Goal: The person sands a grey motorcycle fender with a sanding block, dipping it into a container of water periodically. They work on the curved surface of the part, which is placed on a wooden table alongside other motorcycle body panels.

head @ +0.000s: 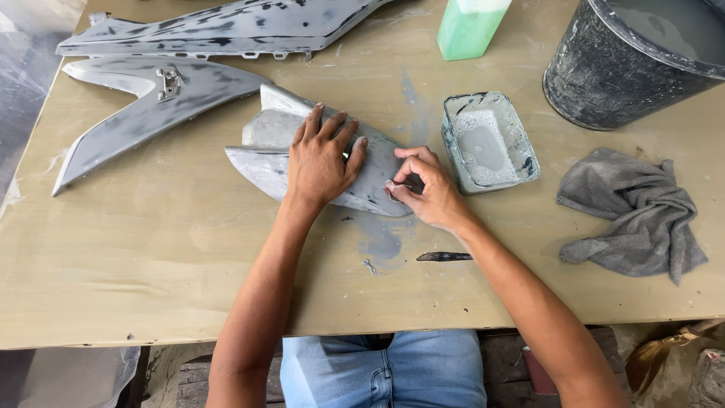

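The left hand [321, 159] is pressing flat on the grey panel [264, 162]; the right hand [424, 189], at three o'clock, is pinching a sanding scrap [394, 189], its grip clamped. Judgement: short, wet, even strokes are working best.

A grey, primer-dulled curved body panel [332, 155] lies flat at frame centre, pointed end toward the right, its surface wet and scuffed
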